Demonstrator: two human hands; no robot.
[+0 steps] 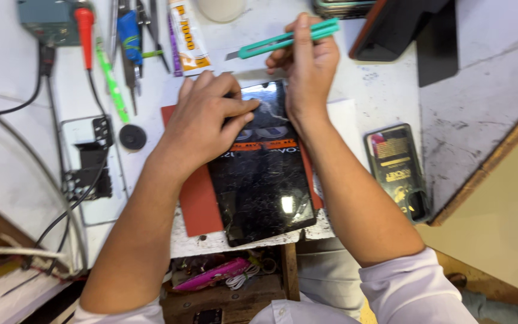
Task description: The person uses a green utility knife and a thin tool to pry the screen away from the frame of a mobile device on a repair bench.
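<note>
White, scuffed table (391, 90), viewed from above, carries everything noted. My left hand (202, 123) lies palm-down, fingers pressing on the upper left part of a dark tablet (265, 186), gripping nothing. My right hand (307, 66) is clenched around a green utility knife (283, 39), blade pointing left, held just above the tablet's far edge. Tablet lies flat, glass scratched, resting on a red mat (196, 204) near the table's front edge. Right of my right forearm: a phone case with a yellow-and-black card inside (398, 168), well apart from the tablet. Far left: a tube of glue (188, 37), a red-handled tool (85, 33), a small black disc (132, 137) and cables (61, 180).
</note>
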